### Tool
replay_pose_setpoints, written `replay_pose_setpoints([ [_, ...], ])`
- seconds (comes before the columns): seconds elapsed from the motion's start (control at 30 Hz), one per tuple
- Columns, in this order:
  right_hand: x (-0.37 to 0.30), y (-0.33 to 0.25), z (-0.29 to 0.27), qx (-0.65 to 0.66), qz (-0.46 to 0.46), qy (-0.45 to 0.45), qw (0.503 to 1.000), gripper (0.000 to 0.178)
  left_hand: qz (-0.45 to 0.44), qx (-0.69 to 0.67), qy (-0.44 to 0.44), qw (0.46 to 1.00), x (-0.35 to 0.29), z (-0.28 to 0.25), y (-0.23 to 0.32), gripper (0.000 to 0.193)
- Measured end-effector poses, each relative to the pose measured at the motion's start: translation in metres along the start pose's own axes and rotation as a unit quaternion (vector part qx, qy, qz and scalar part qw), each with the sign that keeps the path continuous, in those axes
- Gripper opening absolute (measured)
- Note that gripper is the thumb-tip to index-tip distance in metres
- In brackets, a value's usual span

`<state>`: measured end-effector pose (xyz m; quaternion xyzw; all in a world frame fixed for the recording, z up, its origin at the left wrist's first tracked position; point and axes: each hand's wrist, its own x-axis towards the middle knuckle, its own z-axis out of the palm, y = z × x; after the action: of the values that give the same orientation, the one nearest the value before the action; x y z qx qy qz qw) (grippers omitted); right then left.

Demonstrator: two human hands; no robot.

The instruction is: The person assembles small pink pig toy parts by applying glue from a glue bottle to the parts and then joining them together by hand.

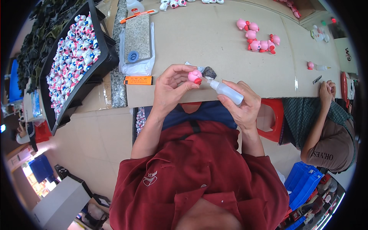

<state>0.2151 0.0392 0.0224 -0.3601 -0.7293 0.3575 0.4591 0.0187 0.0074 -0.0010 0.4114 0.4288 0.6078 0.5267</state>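
Between the thumb and fingers of my left hand (172,84) is a small round pink figurine (194,75) with a red foot. My right hand (243,101) grips a translucent white squeeze bottle (229,93), tilted so that its thin nozzle points at the figurine. Whether the nozzle tip touches the figurine is too small to tell. Just beyond the nozzle, a dark stone-like lump (209,73) rests on the table, with a crumpled whitish scrap beside it. Both hands are over the near edge of the table (214,42).
A black bin (100,65) full of small white, blue and pink figures stands at the left. Near it are a granite slab (138,36), a blue cap (133,56) and an orange box (138,80). Several pink figurines (264,45) lie far right. A co-worker (326,130) sits at right.
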Motion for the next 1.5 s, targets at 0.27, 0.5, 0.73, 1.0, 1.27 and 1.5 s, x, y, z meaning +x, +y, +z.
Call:
replay_pose_setpoints([
  [0.27,-0.001,-0.002,-0.003,0.004,0.017,0.003,1.000,0.031,-0.008,0.008,-0.006,1.000,0.001,-0.001,-0.001,0.036],
  [0.5,0.000,0.007,-0.008,0.082,0.109,0.061,0.989,0.035,0.024,0.016,-0.008,1.000,0.000,0.000,-0.002,0.035],
  [0.73,0.026,0.042,-0.007,-0.039,0.109,0.070,0.991,0.030,0.053,0.022,-0.007,0.998,0.000,0.001,-0.002,0.033],
  [1.0,0.028,0.046,-0.004,-0.027,0.144,0.077,0.986,0.028,0.035,0.015,-0.016,0.999,-0.002,-0.002,-0.002,0.032],
  [1.27,0.015,0.037,-0.012,-0.083,0.064,0.147,0.984,0.040,0.031,-0.025,-0.028,0.999,-0.001,-0.005,0.000,0.034],
  [1.5,0.018,0.007,0.015,-0.010,-0.089,0.035,0.995,0.020,-0.004,-0.053,-0.101,0.993,-0.002,-0.010,0.003,0.028],
])
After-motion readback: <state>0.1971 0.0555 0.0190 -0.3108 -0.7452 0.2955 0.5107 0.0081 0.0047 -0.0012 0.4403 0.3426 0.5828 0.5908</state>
